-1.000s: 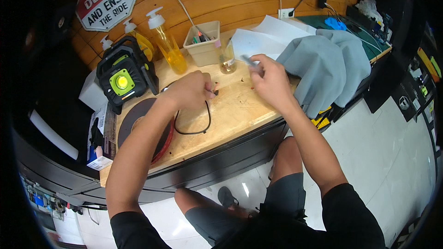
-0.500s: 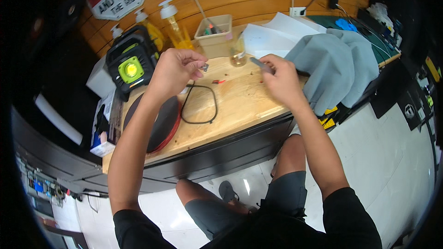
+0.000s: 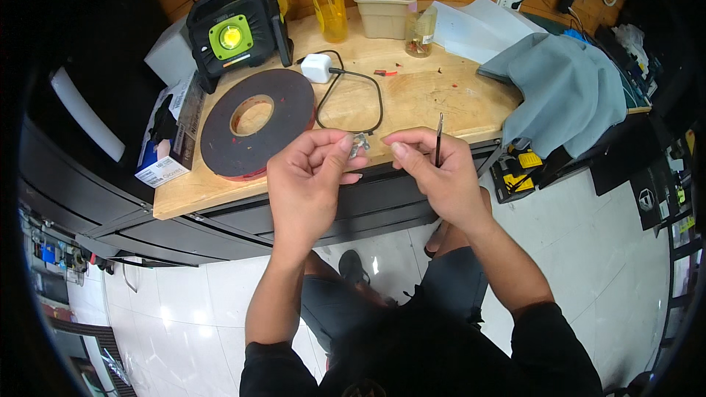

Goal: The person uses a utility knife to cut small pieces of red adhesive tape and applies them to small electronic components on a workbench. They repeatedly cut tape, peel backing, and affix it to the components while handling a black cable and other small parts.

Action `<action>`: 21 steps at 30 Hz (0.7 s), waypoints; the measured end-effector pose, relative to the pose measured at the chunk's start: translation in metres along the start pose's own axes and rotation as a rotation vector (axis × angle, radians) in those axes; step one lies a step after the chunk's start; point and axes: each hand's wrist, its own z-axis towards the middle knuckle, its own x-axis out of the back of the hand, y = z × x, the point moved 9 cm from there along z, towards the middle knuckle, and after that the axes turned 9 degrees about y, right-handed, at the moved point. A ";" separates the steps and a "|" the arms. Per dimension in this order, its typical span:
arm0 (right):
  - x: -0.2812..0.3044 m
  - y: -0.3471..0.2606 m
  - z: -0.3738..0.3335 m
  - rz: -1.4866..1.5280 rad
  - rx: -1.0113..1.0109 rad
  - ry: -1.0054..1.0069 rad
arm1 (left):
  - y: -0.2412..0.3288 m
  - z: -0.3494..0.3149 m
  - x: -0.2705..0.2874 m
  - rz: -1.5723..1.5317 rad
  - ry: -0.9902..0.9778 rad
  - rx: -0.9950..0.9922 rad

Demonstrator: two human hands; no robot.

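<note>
Near the bench's front edge, my left hand (image 3: 305,184) pinches a small silvery metal piece (image 3: 359,145) between thumb and fingers. Close on its right, my right hand (image 3: 450,180) is closed around a slim dark tool (image 3: 439,141) with a narrow pointed end that sticks up past the fingers. Its exact kind I cannot make out. The right thumb and forefinger come near the metal piece, with a small gap between. Beyond my hands, a black cable (image 3: 380,106) loops across the wooden benchtop (image 3: 412,99) from a white charger block (image 3: 317,68).
A big dark tape roll (image 3: 220,132) lies left, beside a glove box (image 3: 173,140) and a lit work lamp (image 3: 235,29). Behind stand a yellow-liquid bottle (image 3: 327,4), a beige bin (image 3: 386,11) and a jar (image 3: 420,33). A grey cloth (image 3: 566,92) drapes over the right edge.
Both hands have drawn back toward me and closer together, now at the bench's front edge. The tool in my right hand has turned from slanting to nearly upright. The view has tilted lower.
</note>
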 end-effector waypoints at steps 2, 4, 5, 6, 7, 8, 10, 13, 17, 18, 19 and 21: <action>-0.006 0.003 0.002 0.017 0.054 0.004 | -0.003 -0.004 -0.001 0.023 -0.019 -0.023; -0.009 0.001 0.004 0.037 0.058 -0.040 | -0.005 -0.008 -0.005 0.042 -0.039 -0.052; -0.015 -0.004 0.005 0.057 0.036 -0.092 | -0.003 -0.010 -0.006 0.057 -0.043 -0.073; -0.021 -0.007 0.004 0.077 0.015 -0.144 | -0.002 -0.011 -0.007 0.073 -0.048 -0.094; -0.021 -0.006 0.005 0.085 -0.002 -0.143 | -0.002 -0.011 -0.008 0.057 -0.062 -0.093; -0.021 -0.004 0.004 0.092 -0.017 -0.139 | -0.003 -0.011 -0.009 0.040 -0.078 -0.093; -0.022 -0.004 0.003 0.120 -0.032 -0.126 | -0.004 -0.011 -0.009 -0.011 -0.091 -0.066; -0.021 -0.003 -0.003 0.153 -0.037 -0.098 | -0.010 -0.016 -0.010 -0.067 -0.116 0.004; -0.027 -0.005 -0.012 0.133 -0.036 -0.097 | -0.015 -0.026 -0.006 -0.008 -0.104 -0.025; -0.029 -0.007 -0.014 0.129 -0.032 -0.094 | -0.014 -0.028 -0.005 0.002 -0.078 -0.050; -0.029 -0.008 -0.017 0.083 0.000 -0.076 | -0.012 -0.031 -0.004 0.040 -0.065 -0.093; -0.028 -0.010 -0.022 -0.005 0.064 -0.040 | -0.007 -0.036 -0.002 0.121 -0.038 -0.180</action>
